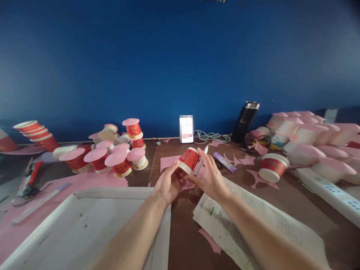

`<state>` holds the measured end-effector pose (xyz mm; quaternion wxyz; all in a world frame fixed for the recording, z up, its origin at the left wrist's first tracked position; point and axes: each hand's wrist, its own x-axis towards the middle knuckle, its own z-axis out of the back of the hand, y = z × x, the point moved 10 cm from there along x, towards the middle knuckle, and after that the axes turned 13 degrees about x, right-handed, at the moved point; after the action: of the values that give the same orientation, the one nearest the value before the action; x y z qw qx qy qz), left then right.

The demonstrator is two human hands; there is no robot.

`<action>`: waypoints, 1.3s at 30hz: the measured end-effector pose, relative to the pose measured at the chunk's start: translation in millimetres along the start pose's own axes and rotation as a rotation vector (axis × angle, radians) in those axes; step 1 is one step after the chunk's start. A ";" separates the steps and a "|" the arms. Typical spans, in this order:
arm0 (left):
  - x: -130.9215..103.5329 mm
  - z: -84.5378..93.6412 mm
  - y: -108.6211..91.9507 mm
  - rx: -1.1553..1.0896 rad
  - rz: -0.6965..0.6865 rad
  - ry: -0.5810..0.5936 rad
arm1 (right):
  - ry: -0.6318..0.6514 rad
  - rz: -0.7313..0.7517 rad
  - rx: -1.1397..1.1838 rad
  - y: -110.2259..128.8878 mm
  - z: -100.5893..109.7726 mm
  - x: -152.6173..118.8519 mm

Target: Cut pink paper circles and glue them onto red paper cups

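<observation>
A red and white paper cup [189, 160] is held tilted between my two hands above the brown table. My left hand [171, 184] closes round its lower left side, the thumb against the wall of the cup. On the other side, my right hand [211, 176] has its fingertips at the right end of the cup. Close beside the right fingers is a white marker [198, 165], lying at a slant; whether the hand touches it I cannot tell. Pink paper [168, 162] lies behind the cup.
Left stand several cups with pink paper discs [116, 159] and a white box lid [112, 210]. A phone [186, 129] leans at the wall beside a black flask [245, 122]. Right are a glue stick [225, 162], a lone cup [273, 167], newspaper [253, 210], a power strip [332, 193].
</observation>
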<state>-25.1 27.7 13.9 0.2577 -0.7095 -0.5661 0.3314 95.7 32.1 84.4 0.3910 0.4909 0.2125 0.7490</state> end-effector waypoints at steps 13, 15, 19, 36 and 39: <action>1.4 21.5 -3.0 -0.125 -0.007 -0.203 | -0.089 -0.053 0.494 -12.8 15.3 3.6; 1.3 22.1 -4.5 -0.154 -0.013 -0.214 | -0.162 -0.015 0.534 -7.5 23.1 3.1; 0.5 21.9 -4.7 -0.153 -0.025 -0.217 | -0.281 0.014 0.498 3.7 36.2 -2.2; 0.2 20.7 6.9 -0.095 -0.056 -0.267 | -0.106 0.212 0.203 41.1 19.2 -11.2; -1.4 16.5 5.3 -0.057 -0.071 -0.249 | -0.122 0.200 0.189 37.5 20.0 -10.9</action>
<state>-34.6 25.0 -0.5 0.1767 -0.6493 -0.6277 0.3915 102.0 -0.6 113.1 0.2786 0.5887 0.2081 0.7297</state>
